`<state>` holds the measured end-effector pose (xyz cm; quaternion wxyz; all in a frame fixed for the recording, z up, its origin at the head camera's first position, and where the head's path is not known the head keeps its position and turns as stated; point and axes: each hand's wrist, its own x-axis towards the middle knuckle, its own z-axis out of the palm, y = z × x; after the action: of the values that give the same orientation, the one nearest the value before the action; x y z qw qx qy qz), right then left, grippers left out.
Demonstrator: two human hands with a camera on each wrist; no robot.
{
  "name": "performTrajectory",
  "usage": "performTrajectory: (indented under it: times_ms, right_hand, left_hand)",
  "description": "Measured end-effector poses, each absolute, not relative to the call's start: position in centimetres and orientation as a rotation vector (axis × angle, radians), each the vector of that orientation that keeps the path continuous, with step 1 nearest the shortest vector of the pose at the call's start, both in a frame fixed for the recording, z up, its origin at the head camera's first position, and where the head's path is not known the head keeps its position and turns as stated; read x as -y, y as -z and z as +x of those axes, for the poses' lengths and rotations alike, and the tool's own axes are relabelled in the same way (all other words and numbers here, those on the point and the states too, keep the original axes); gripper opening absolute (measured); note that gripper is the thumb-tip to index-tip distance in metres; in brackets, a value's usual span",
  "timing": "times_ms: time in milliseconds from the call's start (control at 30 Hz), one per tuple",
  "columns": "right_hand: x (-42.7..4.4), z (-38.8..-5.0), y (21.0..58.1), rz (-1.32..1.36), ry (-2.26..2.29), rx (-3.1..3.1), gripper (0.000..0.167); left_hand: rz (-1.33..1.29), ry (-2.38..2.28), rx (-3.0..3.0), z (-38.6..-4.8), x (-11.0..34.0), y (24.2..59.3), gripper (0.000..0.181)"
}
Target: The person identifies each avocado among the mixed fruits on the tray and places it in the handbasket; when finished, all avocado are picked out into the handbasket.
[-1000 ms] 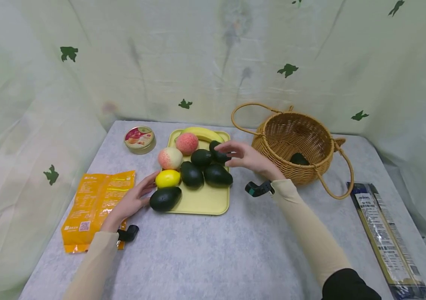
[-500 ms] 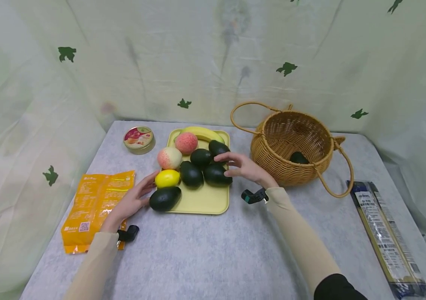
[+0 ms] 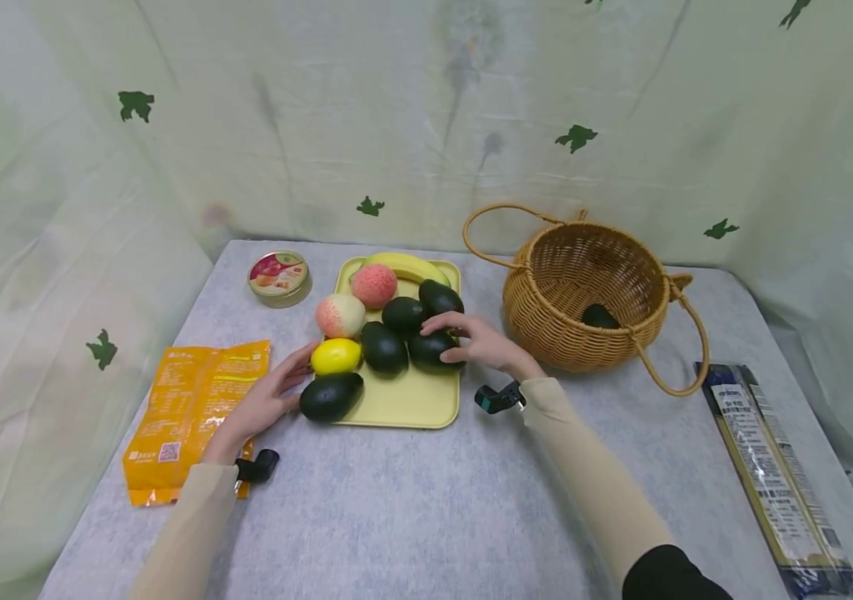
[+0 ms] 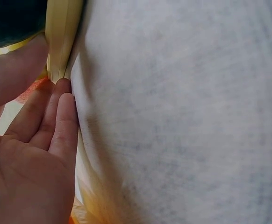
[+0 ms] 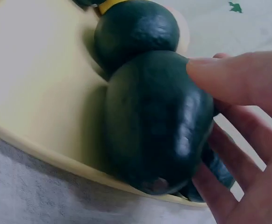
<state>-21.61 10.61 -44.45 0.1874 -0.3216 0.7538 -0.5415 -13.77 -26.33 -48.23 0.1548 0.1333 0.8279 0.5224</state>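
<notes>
Centrally, the right hand grasps an avocado between thumb and fingers on the right side of the yellow tray; the left hand, fingers extended and ungripping, lies against the tray's left side, beside a lemon.

A round tin with fruit on its lid sits upper left of centre on the desk. An orange packet lies at the lower left; a long, slim packet slants down the lower right. A pale sheet with dark-green leaf shapes spans the top.
</notes>
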Motion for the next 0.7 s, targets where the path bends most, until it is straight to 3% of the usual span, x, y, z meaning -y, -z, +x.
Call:
performTrajectory:
  times_ms: [700]
  right_hand:
    - [-11.1, -21.1, 44.2, -0.707, 1.505, -2.216, 0.042]
  left_hand:
    - [0.396, -1.509, -2.371, -13.8, 26.4, 48.4, 0.076]
